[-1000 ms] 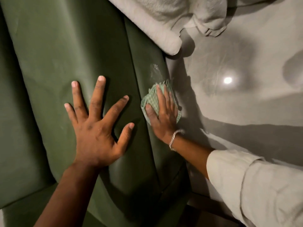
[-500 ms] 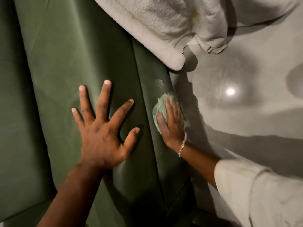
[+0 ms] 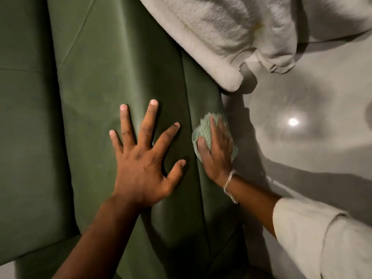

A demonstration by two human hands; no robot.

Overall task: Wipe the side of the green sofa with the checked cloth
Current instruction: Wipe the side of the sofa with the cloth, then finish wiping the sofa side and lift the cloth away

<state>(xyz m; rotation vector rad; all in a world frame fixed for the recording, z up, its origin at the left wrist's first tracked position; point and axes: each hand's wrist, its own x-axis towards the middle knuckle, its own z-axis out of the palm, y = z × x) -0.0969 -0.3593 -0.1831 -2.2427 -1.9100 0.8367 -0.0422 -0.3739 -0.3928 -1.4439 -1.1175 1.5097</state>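
The green sofa [image 3: 96, 81] fills the left and middle of the head view, seen from above. My left hand [image 3: 143, 158] lies flat on its armrest top with the fingers spread wide. Right of a seam, my right hand [image 3: 218, 152] presses the crumpled green checked cloth [image 3: 202, 130] flat against the sofa's outer side panel. Most of the cloth is hidden under the palm and fingers; its frayed edge shows above the fingertips. A silver bracelet sits on the right wrist.
A white towel [image 3: 211, 37] drapes over the sofa's edge at the top. Grey glossy floor [image 3: 312, 97] with a lamp reflection lies to the right. My pale rolled sleeve [image 3: 322, 238] is at the lower right.
The right hand with the cloth has slid down along the side panel, away from the pale smudge seen earlier. The view has shifted, bringing more of the towel in. The left hand stays planted.
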